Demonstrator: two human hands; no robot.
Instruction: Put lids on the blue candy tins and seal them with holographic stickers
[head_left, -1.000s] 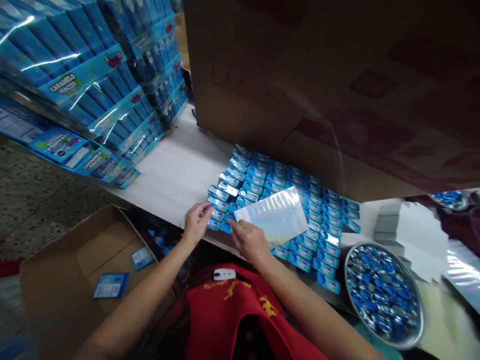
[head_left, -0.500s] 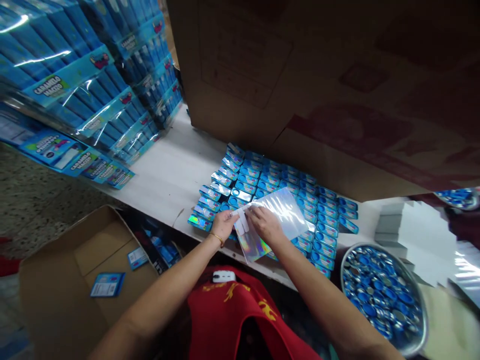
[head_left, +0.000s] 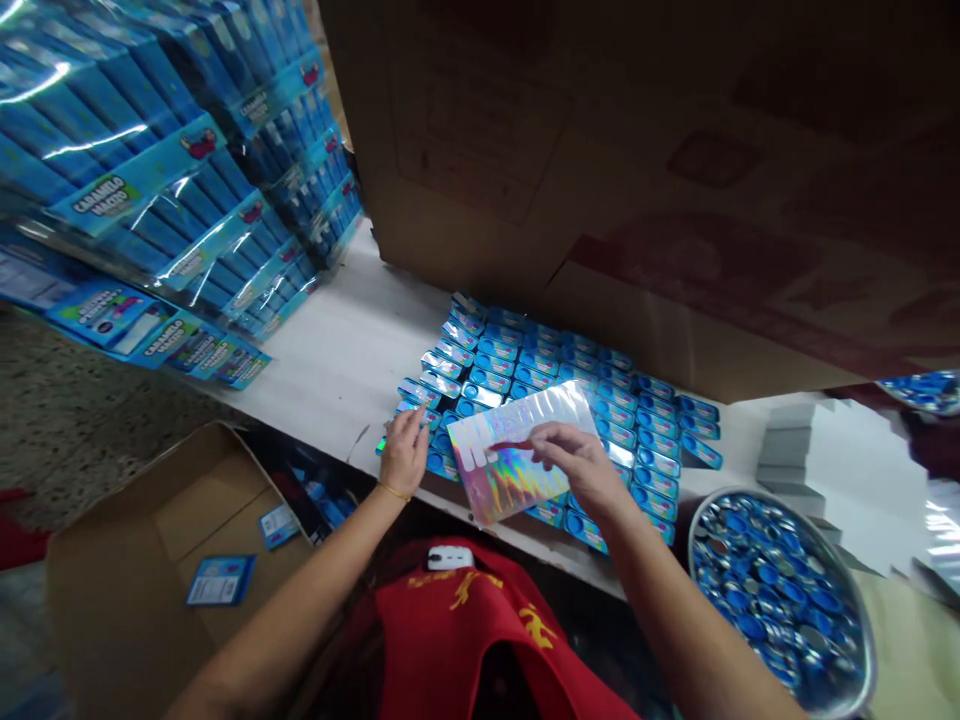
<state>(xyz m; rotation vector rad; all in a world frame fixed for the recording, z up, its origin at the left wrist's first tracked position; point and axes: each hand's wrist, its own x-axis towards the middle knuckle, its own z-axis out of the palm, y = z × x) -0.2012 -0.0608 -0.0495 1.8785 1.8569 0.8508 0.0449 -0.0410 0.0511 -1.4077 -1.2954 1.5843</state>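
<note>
Showing one left hand and one right hand; one iridescent sheet; dozens of small blue packs, too closely set to count exactly; one white desk; two bowls; two large cardboard boxes; two blue-edged packets inside one box.

- "CARAMELO MACIZO" in white letters on a green patch, on the front strip of the wrapped display boxes at the upper left; a red emblem beside it is unreadable.
- "CARAMELO MACIZO" again, partly blurred, on the overlapping blue cartons below them.
- Small blue packs in rows on the counter: print too small to read.
- Blue-and-white packet in the open box: fine print, illegible.
- Big brown carton: faint, unreadable markings.
</note>
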